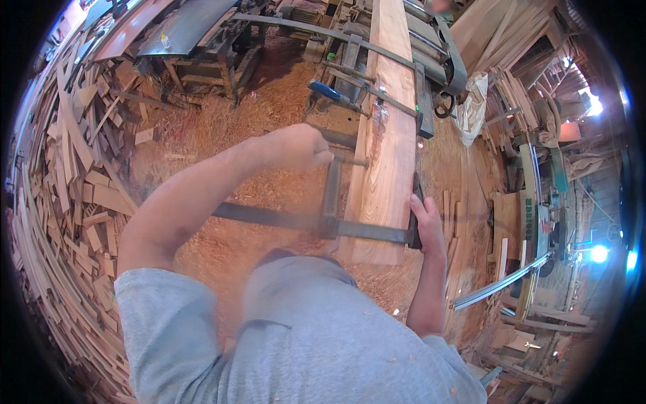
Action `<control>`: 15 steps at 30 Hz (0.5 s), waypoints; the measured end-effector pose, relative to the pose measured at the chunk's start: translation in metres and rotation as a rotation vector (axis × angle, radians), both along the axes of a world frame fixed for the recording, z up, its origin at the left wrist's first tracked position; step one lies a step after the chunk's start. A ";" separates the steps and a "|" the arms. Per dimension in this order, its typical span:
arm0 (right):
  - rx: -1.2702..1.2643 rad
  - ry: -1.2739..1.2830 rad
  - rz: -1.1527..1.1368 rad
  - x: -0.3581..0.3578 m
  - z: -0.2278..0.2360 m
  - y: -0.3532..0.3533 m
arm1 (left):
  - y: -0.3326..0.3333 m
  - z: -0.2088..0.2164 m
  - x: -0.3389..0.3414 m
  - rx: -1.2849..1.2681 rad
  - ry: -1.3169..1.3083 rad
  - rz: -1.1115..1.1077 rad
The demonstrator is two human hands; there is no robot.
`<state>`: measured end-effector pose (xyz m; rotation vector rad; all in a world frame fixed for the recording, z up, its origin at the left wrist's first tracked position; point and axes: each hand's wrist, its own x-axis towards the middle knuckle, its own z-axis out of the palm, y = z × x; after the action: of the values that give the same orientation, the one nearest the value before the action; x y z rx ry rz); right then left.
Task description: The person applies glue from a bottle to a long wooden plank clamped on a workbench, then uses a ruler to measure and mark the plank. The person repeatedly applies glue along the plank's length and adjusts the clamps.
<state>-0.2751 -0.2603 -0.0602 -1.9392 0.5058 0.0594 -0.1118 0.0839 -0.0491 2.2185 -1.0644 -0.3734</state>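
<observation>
A long pale wooden board (382, 161) runs away from me, with a rough dark streak and some wet-looking shine along its middle. Across its near end lies a bar clamp (269, 217), its flat steel bar jutting out to the left. My left hand (306, 147) is closed in a fist at the outer end of the clamp's screw (351, 161), which points at the board's left edge. At the right edge, my right hand (428, 225) grips the clamp's dark end jaw, thumb upward. Farther along, a blue-handled clamp (336, 94) spans the board.
Another long clamp bar (303, 27) crosses the board's far part, beside machinery with rollers (427, 47). Offcuts (94, 195) heap up at left; sawdust covers the floor (222, 135). A white sack (473, 108) hangs at right, near stacked timber (498, 27). A glue bottle (165, 41) stands on a bench.
</observation>
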 end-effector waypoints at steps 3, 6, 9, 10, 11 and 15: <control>0.063 -0.028 -0.027 -0.014 -0.001 0.004 | 0.000 0.012 -0.014 0.080 0.081 0.026; 0.131 -0.070 -0.039 -0.017 -0.008 0.001 | -0.004 0.027 -0.019 0.090 0.175 0.103; 0.162 -0.040 -0.054 -0.020 -0.016 -0.003 | -0.004 0.029 -0.016 0.125 0.291 0.143; 0.206 -0.030 -0.066 -0.021 -0.014 0.001 | -0.005 0.024 -0.012 0.143 0.333 0.140; 0.249 -0.020 -0.079 -0.021 -0.010 0.004 | -0.006 0.020 -0.010 0.162 0.374 0.137; 0.202 0.006 -0.067 -0.019 0.005 0.015 | 0.001 0.008 -0.011 -0.009 0.303 0.069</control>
<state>-0.2939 -0.2456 -0.0551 -1.7240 0.5469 0.0712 -0.1224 0.0848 -0.0414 2.1009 -0.8233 -0.6497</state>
